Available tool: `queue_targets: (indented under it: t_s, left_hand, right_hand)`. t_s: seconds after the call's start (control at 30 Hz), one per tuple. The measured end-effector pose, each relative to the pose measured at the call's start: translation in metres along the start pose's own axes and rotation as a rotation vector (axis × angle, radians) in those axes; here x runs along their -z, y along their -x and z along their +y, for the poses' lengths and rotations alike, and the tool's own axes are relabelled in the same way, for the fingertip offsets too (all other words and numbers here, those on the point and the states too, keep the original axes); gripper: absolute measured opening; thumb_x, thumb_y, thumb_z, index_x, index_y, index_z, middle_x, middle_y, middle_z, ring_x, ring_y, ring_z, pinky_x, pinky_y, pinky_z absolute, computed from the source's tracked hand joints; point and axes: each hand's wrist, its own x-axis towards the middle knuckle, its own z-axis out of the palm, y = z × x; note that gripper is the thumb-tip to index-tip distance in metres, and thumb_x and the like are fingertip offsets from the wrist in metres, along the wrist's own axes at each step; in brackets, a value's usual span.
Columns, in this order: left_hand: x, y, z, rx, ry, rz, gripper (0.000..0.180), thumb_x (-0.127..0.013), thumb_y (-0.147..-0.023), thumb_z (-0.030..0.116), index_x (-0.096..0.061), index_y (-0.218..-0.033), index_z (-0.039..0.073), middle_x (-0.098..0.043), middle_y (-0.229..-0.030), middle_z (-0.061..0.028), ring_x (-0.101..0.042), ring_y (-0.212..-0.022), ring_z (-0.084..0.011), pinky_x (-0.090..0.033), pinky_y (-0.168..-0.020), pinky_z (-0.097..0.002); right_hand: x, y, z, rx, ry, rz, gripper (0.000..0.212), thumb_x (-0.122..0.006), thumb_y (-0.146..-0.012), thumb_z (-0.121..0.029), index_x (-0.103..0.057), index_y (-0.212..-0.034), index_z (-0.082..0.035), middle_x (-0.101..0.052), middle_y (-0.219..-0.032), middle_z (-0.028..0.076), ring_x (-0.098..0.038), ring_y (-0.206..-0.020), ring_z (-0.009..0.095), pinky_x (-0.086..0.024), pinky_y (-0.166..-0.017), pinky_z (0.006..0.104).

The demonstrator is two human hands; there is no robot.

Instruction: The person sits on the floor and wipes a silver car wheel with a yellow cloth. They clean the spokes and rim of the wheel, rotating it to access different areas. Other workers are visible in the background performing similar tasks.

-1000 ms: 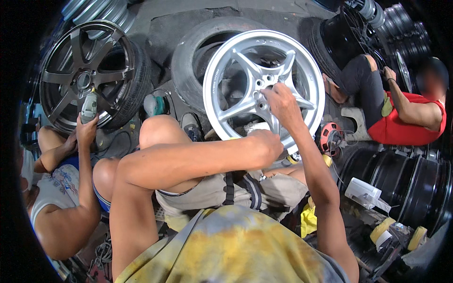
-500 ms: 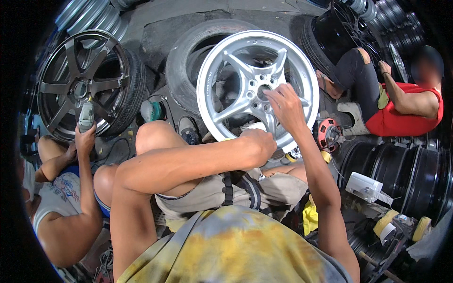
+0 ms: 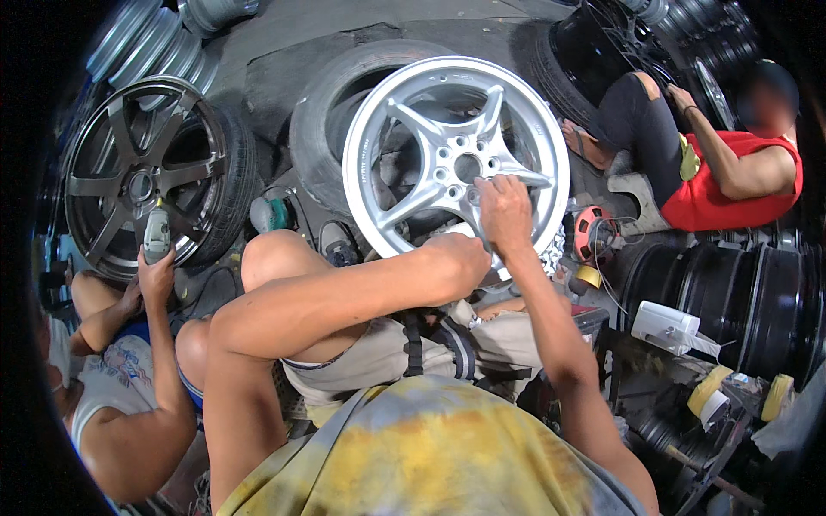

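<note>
A silver alloy wheel rim (image 3: pixel 410 218) with star-shaped spokes leans in front of me. My right hand (image 3: pixel 506 211) is at its hub, below and right of the centre hole, fingers bunched together against the lug holes. Whatever they may pinch is hidden. Low on the wheel, my left hand (image 3: pixel 460 262) is closed in a fist beside the lower spoke. A small white piece (image 3: pixel 463 230) shows just above that fist; I cannot tell whether the hand holds it.
Behind the rim lies a worn tyre (image 3: pixel 314 138). At left, a co-worker holds a grey power tool (image 3: pixel 157 236) against a dark rim (image 3: pixel 88 185). Another person in a red top (image 3: pixel 736 193) sits at right. Black rims (image 3: pixel 688 297) and a red corded tool (image 3: pixel 592 234) are nearby.
My right hand has moved lower on the hub, and its fingers have drawn closer together. My left fist stays by the lower spoke. The whole view has shifted slightly.
</note>
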Motion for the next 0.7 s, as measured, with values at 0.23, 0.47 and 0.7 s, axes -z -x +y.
queue_targets:
  t_s: [0.23,0.47,0.7]
  left_hand:
    - [0.051,-0.013,-0.043,0.295,0.088,-0.025,0.028,-0.069,-0.077,0.007,-0.071,-0.100,-0.008,-0.073,-0.094,-0.0255,-0.072,-0.093,-0.0408,-0.059,-0.079,-0.0461]
    - [0.007,-0.090,-0.096,0.123,-0.090,0.795,0.044,-0.060,-0.083,0.001,-0.055,-0.125,-0.012,-0.037,-0.148,-0.0354,-0.045,-0.135,-0.0439,-0.041,-0.112,-0.0435]
    - [-0.060,-0.112,-0.077,0.014,-0.299,0.794,0.044,-0.053,-0.079,-0.004,-0.055,-0.122,-0.015,-0.047,-0.136,-0.0283,-0.046,-0.129,-0.0400,-0.039,-0.113,-0.0420]
  right_hand:
    - [0.020,0.005,-0.016,-0.014,-0.253,-0.122,0.020,-0.062,-0.077,0.000,-0.069,-0.096,0.000,-0.061,-0.087,0.013,-0.058,-0.090,0.033,-0.049,-0.085,0.0451]
    - [0.052,0.045,0.017,-0.616,-0.664,0.316,0.015,-0.057,-0.098,-0.007,-0.064,-0.108,0.002,-0.060,-0.094,0.013,-0.066,-0.076,0.021,-0.053,-0.069,0.0332]
    - [0.028,0.119,0.047,-0.787,-0.753,0.209,0.033,-0.069,-0.095,-0.013,-0.064,-0.125,0.002,-0.066,-0.086,0.008,-0.065,-0.072,0.012,-0.049,-0.066,0.0242]
